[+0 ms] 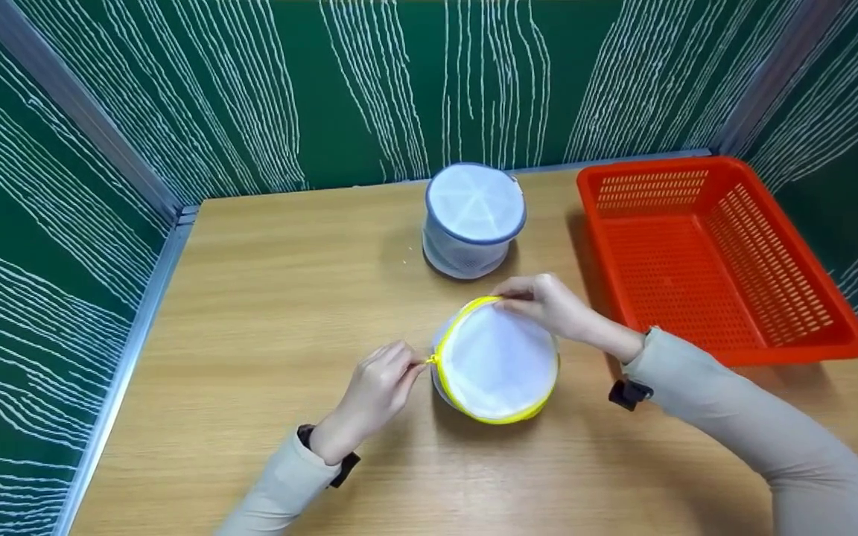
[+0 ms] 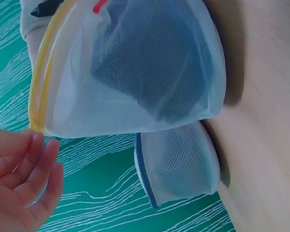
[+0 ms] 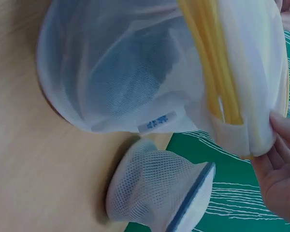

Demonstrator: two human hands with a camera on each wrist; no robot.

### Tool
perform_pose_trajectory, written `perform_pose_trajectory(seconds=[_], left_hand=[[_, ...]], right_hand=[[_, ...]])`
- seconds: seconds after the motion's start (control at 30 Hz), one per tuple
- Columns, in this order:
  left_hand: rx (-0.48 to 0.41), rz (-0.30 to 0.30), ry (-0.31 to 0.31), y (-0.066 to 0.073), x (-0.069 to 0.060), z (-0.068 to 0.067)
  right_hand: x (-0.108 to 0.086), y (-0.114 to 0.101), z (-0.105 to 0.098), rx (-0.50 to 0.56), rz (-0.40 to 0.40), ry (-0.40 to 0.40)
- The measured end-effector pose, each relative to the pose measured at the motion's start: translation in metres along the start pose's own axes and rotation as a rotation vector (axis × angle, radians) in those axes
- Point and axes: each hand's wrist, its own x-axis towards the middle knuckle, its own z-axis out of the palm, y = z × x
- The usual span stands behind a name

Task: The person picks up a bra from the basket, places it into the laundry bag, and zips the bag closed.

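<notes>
A round white mesh laundry bag (image 1: 500, 361) with a yellow zipper around its top stands on the table. Something dark (image 2: 145, 63) shows through its mesh in the left wrist view; its kind cannot be told. At the lid's left edge my left hand (image 1: 377, 383) pinches the yellow zipper pull (image 1: 431, 359). My right hand (image 1: 552, 305) grips the far rim of the lid between thumb and fingers, beside a white fabric tab (image 3: 229, 137). Behind it stands a second mesh laundry bag (image 1: 476, 205) with a blue-grey rim, its top covered.
To the right, a red plastic basket (image 1: 727, 357) with slotted walls stands on the wooden table (image 1: 272, 298). Green panels (image 1: 354, 89) with white wavy lines enclose the back and both sides. A metal strip (image 1: 127, 335) edges the table's left side.
</notes>
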Motion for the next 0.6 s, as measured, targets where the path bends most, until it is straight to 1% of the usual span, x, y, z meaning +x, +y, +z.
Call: perform_pose_trajectory(seconds=[0.13, 0.3, 0.6], left_hand=[[-0.015, -0.008, -0.008, 0.001, -0.004, 0.002], [-0.038, -0.016, -0.016, 0.002, -0.008, 0.004], [-0.075, -0.016, -0.026, 0.007, -0.014, 0.007]], right_hand=[[-0.004, 0.000, 0.006, 0.026, 0.068, 0.075], [-0.008, 0.002, 0.013, 0.057, 0.135, 0.167], [-0.013, 0.007, 0.021, 0.098, 0.219, 0.282]])
